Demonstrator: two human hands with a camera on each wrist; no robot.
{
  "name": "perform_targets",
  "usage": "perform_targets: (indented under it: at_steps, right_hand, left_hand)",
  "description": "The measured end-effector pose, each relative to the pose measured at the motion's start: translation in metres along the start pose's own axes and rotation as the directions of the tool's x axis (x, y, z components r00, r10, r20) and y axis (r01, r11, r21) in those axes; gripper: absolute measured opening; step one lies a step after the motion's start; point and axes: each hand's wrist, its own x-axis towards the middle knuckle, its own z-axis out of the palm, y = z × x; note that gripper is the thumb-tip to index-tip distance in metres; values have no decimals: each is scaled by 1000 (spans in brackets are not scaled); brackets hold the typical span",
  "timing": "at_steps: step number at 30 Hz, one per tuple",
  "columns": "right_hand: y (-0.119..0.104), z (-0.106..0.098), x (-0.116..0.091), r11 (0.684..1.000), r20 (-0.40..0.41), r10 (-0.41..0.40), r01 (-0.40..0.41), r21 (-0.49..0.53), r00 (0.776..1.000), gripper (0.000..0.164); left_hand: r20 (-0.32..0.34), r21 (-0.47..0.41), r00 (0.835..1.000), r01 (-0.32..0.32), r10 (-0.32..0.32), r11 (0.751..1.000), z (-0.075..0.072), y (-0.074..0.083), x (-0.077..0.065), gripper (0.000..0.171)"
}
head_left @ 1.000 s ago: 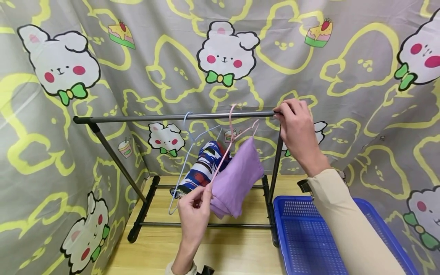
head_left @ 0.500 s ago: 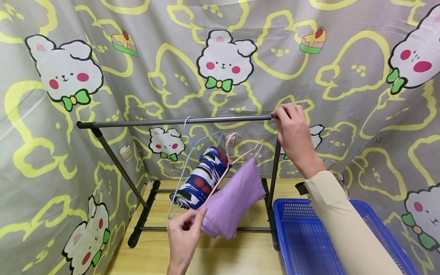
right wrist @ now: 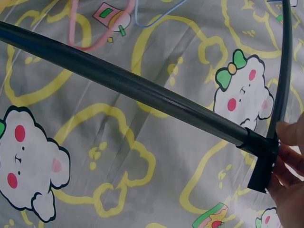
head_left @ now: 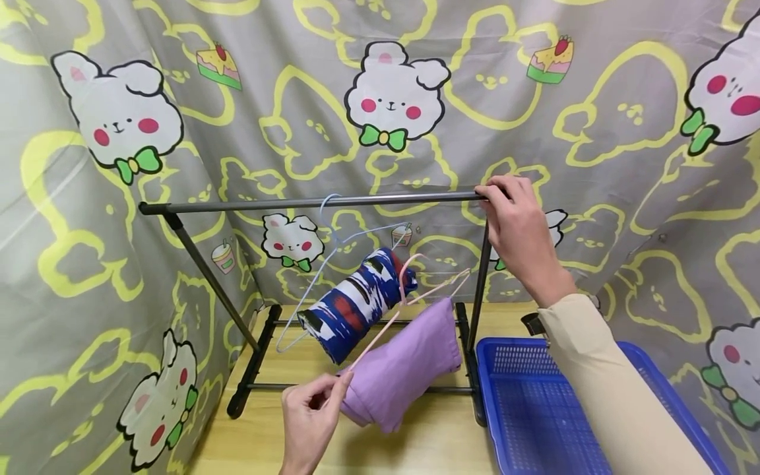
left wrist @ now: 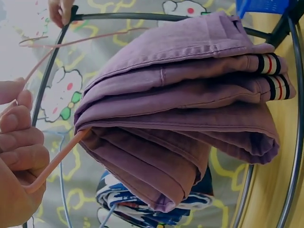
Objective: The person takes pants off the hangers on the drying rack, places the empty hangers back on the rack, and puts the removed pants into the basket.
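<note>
My left hand (head_left: 311, 415) pinches one end of a pink clothes hanger (left wrist: 59, 160). Folded purple trousers (head_left: 404, 369) with striped cuffs drape over its lower bar, as the left wrist view shows. The hanger tilts below the rail, its hook free. My right hand (head_left: 522, 231) grips the right end of the dark clothes rack's rail (head_left: 404, 198), at the corner joint (right wrist: 261, 156). On that rail a blue hanger (head_left: 371, 231) hangs by its hook, carrying a rolled or folded blue, white and red patterned garment (head_left: 350, 307) behind the trousers.
A blue plastic basket (head_left: 488, 396) stands beside the rack's right foot. The rack's base bars (head_left: 279, 387) lie over a wood-look surface (head_left: 225, 448). A grey curtain (head_left: 237, 145) with cartoon rabbits encloses the back and sides.
The pink hanger's hook has come away from the rail. My left hand has moved it and the trousers down and toward me. The blue hanger has swung; my right hand stays on the rail.
</note>
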Motion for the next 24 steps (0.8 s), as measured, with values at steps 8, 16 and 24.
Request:
perform_targets:
  at_steps: [8,16,24]
  right_hand:
    - [-5,-11,-14,1000,-9,4,-3,28,1000,38]
    - [-22,-21,-48,993,-93,23,-12,120,995,34]
    - [-43,-23,-94,964,-12,72,-67,256,997,38]
  left_hand:
    - [23,-3,999,29,-29,1000,-1,-5,-5,31]
    - [34,-10,998,55,-55,998,-1,-11,-7,30]
    - [59,-5,997,52,-51,999,-3,-15,-8,29]
